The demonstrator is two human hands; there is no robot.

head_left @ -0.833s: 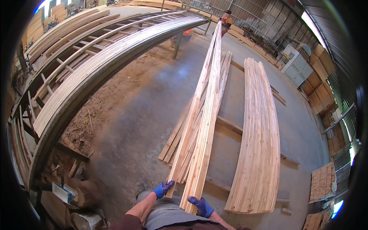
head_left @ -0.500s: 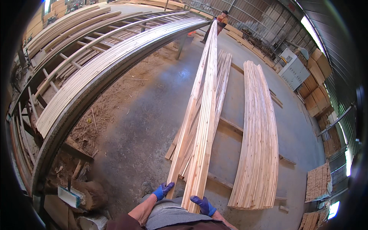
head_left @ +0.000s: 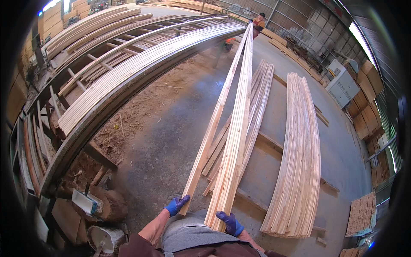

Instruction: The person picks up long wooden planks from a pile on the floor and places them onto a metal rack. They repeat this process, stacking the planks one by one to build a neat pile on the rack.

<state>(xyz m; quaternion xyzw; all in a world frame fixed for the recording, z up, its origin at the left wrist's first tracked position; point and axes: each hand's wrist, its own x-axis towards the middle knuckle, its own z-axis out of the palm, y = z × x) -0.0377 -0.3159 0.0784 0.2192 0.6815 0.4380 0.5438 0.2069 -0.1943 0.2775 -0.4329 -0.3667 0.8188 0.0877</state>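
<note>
My left hand [head_left: 177, 206], in a blue-purple glove, is closed around the near end of a long narrow wooden board [head_left: 209, 142]. My right hand [head_left: 230, 223], gloved alike, grips the near end of a bundle of long wooden boards [head_left: 231, 171], its thumb on top. Board and bundle spread apart toward me and come together at the far end, where a co-worker [head_left: 258, 22] stands by them. Beneath and to the right, more loose boards [head_left: 262, 98] lie crosswise under the bundle.
A wide stack of boards [head_left: 295, 158] lies on floor bearers at the right. Along the left runs a metal-edged rack [head_left: 107, 112] carrying a row of boards. A log stump [head_left: 112, 204] stands at lower left. A grey cabinet [head_left: 342, 83] is far right.
My left hand has moved left with the single board, widening the gap between it and the bundle. The view has shifted slightly, and the right hand keeps its grip.
</note>
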